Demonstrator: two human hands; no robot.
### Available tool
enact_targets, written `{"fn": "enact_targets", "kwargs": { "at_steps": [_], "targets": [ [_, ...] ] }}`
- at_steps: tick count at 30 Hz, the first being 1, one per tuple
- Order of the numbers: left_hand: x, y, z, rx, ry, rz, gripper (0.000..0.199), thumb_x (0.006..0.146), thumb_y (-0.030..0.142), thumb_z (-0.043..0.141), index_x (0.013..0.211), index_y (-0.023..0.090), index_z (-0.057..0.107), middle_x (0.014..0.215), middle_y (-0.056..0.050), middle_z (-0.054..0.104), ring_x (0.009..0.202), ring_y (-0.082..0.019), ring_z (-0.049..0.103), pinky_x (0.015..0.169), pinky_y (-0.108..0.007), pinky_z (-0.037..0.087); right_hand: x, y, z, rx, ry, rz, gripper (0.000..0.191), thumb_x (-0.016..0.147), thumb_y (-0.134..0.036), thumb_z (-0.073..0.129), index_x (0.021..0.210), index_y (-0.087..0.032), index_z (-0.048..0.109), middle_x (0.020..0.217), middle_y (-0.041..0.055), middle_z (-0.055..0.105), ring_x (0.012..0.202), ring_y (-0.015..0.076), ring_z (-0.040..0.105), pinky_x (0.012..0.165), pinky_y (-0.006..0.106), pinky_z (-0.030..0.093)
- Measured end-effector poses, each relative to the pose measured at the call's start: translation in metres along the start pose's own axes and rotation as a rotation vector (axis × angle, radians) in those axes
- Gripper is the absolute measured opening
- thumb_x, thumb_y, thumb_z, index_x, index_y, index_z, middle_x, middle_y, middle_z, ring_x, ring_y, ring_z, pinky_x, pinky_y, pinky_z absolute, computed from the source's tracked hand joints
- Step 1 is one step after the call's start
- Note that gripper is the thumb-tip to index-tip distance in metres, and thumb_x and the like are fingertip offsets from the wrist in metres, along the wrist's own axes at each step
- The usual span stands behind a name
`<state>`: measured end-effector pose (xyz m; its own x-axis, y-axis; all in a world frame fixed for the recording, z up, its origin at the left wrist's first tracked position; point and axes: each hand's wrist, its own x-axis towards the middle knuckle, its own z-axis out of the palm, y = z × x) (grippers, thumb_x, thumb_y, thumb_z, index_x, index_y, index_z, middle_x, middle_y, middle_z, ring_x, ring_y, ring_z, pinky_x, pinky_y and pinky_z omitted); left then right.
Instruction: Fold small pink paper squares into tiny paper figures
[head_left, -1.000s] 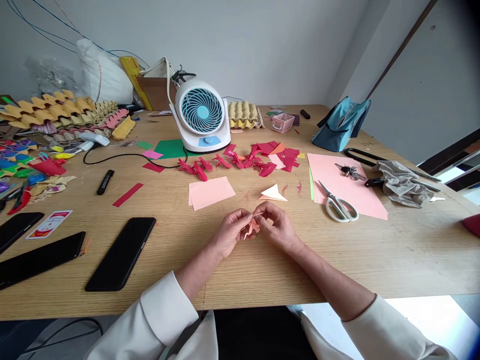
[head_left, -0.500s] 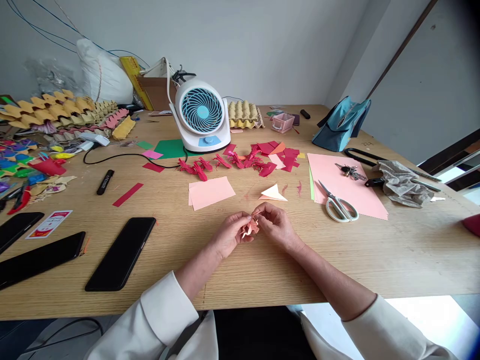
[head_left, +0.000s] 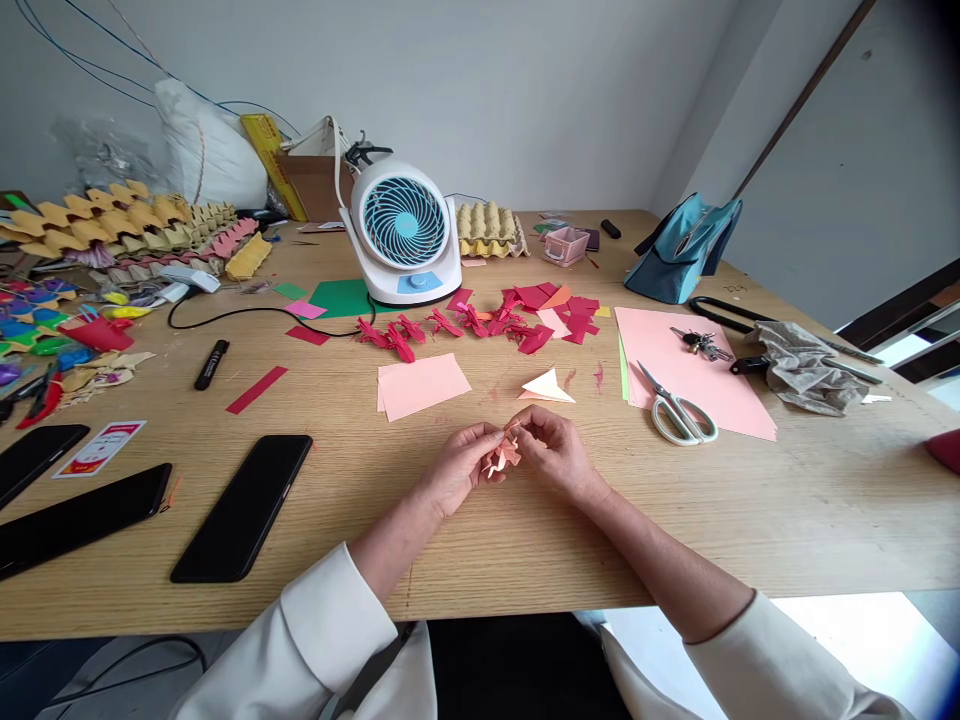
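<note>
Between my two hands is a small pink folded paper piece (head_left: pixel 504 458) with pointed, cut-looking strips hanging down. My left hand (head_left: pixel 463 468) pinches it from the left, thumb on top. From the right, the fingertips of my right hand (head_left: pixel 559 452) close on its upper edge; part of the paper is hidden by the fingers. Just beyond the hands lies a pale folded paper (head_left: pixel 548 386) with pointed corners. Two pink paper rectangles (head_left: pixel 424 386) overlap farther left. White-handled scissors (head_left: pixel 677 410) rest to the right, their tips on a stack of pink sheets (head_left: pixel 660 345).
A white fan (head_left: pixel 405 235) stands at the back, with red cut paper figures (head_left: pixel 397 342) and red scraps (head_left: pixel 581 318) before it. Black phones (head_left: pixel 244 508) lie at left, near a marker (head_left: pixel 211 365). Keys (head_left: pixel 703 344) and a blue bag (head_left: pixel 686 250) are at right.
The paper piece has tilted very slightly between my fingers. Both hands keep their grip in nearly the same place; nothing else has visibly moved.
</note>
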<state>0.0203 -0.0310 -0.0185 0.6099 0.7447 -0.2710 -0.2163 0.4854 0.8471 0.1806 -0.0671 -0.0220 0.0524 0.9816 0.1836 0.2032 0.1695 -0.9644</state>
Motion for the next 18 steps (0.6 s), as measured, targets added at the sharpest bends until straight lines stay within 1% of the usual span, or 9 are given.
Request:
{"fn": "enact_targets", "kwargs": {
  "at_steps": [2, 5, 11, 18],
  "targets": [
    [0.0007, -0.0001, -0.0017, -0.011, -0.002, -0.017, 0.028, 0.074, 0.037, 0.078, 0.077, 0.013, 0.064, 0.069, 0.000, 0.061, 0.059, -0.007, 0.054, 0.049, -0.016, 0.044, 0.0004, 0.0017, 0.0000, 0.044, -0.022, 0.004, 0.019, 0.088, -0.036, 0.060, 0.084, -0.017, 0.063, 0.071, 0.0033, 0.066, 0.063, 0.0157, 0.061, 0.061, 0.029, 0.048],
    [0.0029, -0.0003, -0.0036, -0.061, 0.018, -0.085, 0.026, 0.074, 0.033, 0.077, 0.072, 0.012, 0.063, 0.063, 0.002, 0.056, 0.055, -0.006, 0.053, 0.047, -0.016, 0.046, 0.0010, 0.0043, -0.0005, 0.083, -0.043, 0.001, 0.022, 0.088, -0.039, 0.060, 0.086, -0.017, 0.064, 0.074, 0.0035, 0.067, 0.066, 0.0157, 0.061, 0.065, 0.029, 0.049],
    [0.0047, -0.0006, -0.0057, -0.170, 0.025, -0.194, 0.011, 0.081, 0.022, 0.068, 0.078, 0.012, 0.064, 0.065, 0.000, 0.059, 0.054, -0.007, 0.055, 0.047, -0.017, 0.048, 0.0008, 0.0018, -0.0026, 0.046, -0.040, -0.020, 0.030, 0.090, -0.043, 0.056, 0.081, -0.017, 0.067, 0.078, 0.0050, 0.065, 0.074, 0.0178, 0.061, 0.070, 0.031, 0.049],
    [0.0045, 0.0010, -0.0048, -0.174, 0.018, -0.216, 0.015, 0.084, 0.020, 0.063, 0.072, 0.011, 0.061, 0.063, 0.000, 0.056, 0.053, -0.007, 0.055, 0.045, -0.017, 0.048, 0.0012, 0.0030, -0.0030, -0.001, -0.008, -0.021, 0.032, 0.090, -0.045, 0.055, 0.079, -0.016, 0.065, 0.076, 0.0060, 0.064, 0.072, 0.0179, 0.059, 0.067, 0.031, 0.047]
  ]
}}
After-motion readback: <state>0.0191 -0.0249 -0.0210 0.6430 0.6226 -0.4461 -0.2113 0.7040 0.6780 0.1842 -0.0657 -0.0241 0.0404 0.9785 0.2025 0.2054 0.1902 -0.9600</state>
